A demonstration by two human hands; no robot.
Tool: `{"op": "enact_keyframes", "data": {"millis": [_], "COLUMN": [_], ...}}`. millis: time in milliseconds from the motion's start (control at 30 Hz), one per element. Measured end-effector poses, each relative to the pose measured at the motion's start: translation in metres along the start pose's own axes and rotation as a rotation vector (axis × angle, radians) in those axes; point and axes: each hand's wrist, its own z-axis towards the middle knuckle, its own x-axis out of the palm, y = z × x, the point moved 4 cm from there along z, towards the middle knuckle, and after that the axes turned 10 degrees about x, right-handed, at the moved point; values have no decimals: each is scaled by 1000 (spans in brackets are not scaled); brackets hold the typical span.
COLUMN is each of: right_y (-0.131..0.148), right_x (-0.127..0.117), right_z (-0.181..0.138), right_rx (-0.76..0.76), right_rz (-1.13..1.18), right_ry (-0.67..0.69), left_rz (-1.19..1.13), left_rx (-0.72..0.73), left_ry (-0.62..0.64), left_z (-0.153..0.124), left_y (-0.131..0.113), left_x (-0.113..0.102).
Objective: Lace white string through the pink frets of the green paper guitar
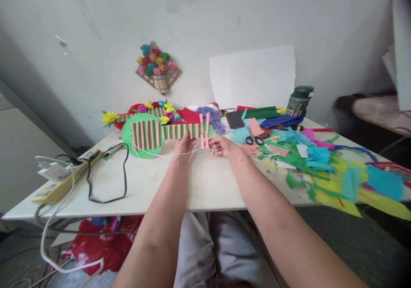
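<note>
A green paper guitar (pixel 148 154) with pink rolled-paper strips lies across the table in front of me. My left hand (pixel 184 145) grips its neck from below, thumb on the front. Two pairs of upright pink paper rolls (pixel 202 121) cross the neck's right end. My right hand (pixel 221 146) is beside that end with its fingers pinched together. A thin white string (pixel 167 154) droops from the round body, passes by my left hand and reaches the right fingertips. The exact pinch point is partly hidden.
Scissors (pixel 254 140), a phone (pixel 235 119) and colored paper scraps (pixel 321 163) lie to the right. A dark green jar (pixel 300 101) stands behind them. At left are a power strip (pixel 66 178) and a looped black cable (pixel 125 181). Paper flowers (pixel 156 108) sit behind the guitar.
</note>
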Motion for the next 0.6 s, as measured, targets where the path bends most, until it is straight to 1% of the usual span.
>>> {"op": "enact_keyframes", "data": {"millis": [67,167,233,300,367,467,533,600], "right_y": [2,9,12,14,14,13,13,12], "right_x": [-4,-9,-9,-8,-8,-10,-9,-8], "right_z": [0,-1,-3,-5,-5,-6,-7,-8], "right_rx": [-16,-107,-161,-182,-192,-233,-254,-258], "right_rz": [25,97,118,107,87,29,-39,-112], "right_ry": [-14,26,55,54,5,-100,-132,-139], "left_rz": [14,38,50,61,81,120,131,139], "left_rx": [7,14,22,24,11,-19,-25,-22], "left_ry": [39,81,84,80,88,136,163,163], "left_z": [0,2,2,2,2,0,-2,-3], "left_y": [0,1,1,1,2,3,2,1], "left_x": [0,0,-1,-1,-1,1,3,5]}}
